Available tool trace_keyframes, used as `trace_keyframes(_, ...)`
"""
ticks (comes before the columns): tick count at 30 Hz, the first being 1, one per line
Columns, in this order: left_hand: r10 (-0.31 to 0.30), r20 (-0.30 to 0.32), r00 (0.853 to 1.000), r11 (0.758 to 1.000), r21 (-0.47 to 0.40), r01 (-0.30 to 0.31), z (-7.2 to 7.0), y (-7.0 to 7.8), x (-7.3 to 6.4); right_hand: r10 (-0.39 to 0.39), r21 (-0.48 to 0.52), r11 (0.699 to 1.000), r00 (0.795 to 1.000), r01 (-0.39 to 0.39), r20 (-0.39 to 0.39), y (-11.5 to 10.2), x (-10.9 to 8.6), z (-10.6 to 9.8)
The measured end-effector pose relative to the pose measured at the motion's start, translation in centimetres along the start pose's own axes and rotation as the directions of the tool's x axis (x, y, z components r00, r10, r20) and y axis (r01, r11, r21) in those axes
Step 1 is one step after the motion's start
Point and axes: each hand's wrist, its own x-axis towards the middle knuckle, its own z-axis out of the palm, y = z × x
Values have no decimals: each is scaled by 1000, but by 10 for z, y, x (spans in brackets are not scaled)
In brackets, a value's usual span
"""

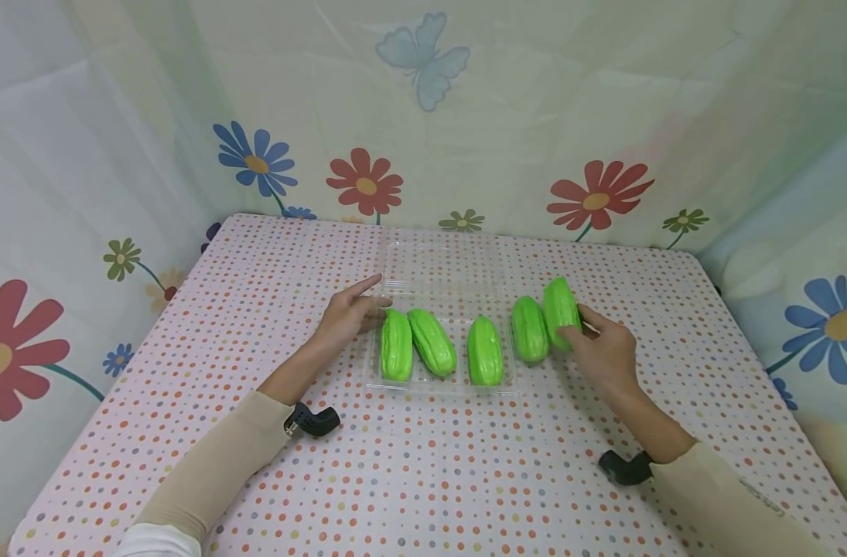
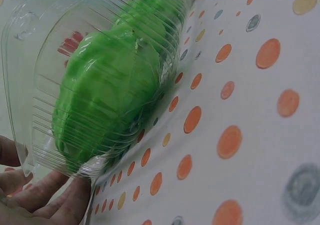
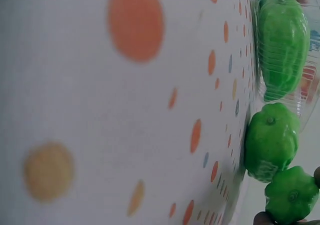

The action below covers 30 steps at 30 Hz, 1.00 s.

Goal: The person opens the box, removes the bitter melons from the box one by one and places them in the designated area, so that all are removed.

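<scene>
My right hand (image 1: pixel 607 352) pinches a bright green ridged gourd (image 1: pixel 561 309) between thumb and fingers, to the right of a clear plastic clamshell box (image 1: pixel 458 389). Beside the held one, another gourd (image 1: pixel 530 329) lies against the box's right side. Inside the box are a left gourd (image 1: pixel 397 346), a slanted gourd (image 1: pixel 432 343) and a right gourd (image 1: pixel 486 352), with a gap between the last two. At the box's left end my left hand (image 1: pixel 346 316) has its fingers extended. The left wrist view shows those fingers (image 2: pixel 47 197) touching the ribbed wall from outside.
The box's clear lid (image 1: pixel 440 263) lies folded back, away from me. A dotted cloth (image 1: pixel 409 472) covers the table. Flowered curtains (image 1: pixel 507 139) hang behind it and at both sides. Black wrist mounts (image 1: pixel 315 422) stick out from both sleeves.
</scene>
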Motion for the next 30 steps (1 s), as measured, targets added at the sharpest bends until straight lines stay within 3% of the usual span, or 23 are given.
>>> trace_keyframes(30,-23,1,1000,1000,-9,23,1,1,1,32,-103,994,996,-24,83,8,0,-4)
